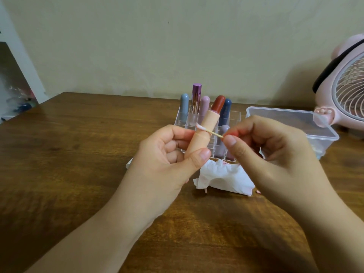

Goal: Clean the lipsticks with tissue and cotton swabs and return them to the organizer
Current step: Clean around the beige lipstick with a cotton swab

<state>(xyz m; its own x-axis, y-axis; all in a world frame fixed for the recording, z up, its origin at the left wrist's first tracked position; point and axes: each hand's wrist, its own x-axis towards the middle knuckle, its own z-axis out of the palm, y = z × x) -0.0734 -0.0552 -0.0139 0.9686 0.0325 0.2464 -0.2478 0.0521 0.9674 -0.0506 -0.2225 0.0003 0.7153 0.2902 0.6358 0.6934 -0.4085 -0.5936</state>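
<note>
A brown wooden worktop (78, 174) runs up to a pale wall. At its right edge stands a pink fan (346, 83), and just in front of that a clear plastic box (315, 123). Mid-worktop sits the clear organizer (234, 117), with capped lipsticks upright in its back compartments. A crumpled tissue (222, 178), smudged pink, lies on the worktop in front of it. Above the tissue, the left hand (169, 154) has its grip curled round a peach lipstick (204, 131), tilted, its red bullet exposed at the top. The right hand (271, 146) pinches a cotton swab (208, 131) by its stick, the white tip touching the lipstick's case.
</note>
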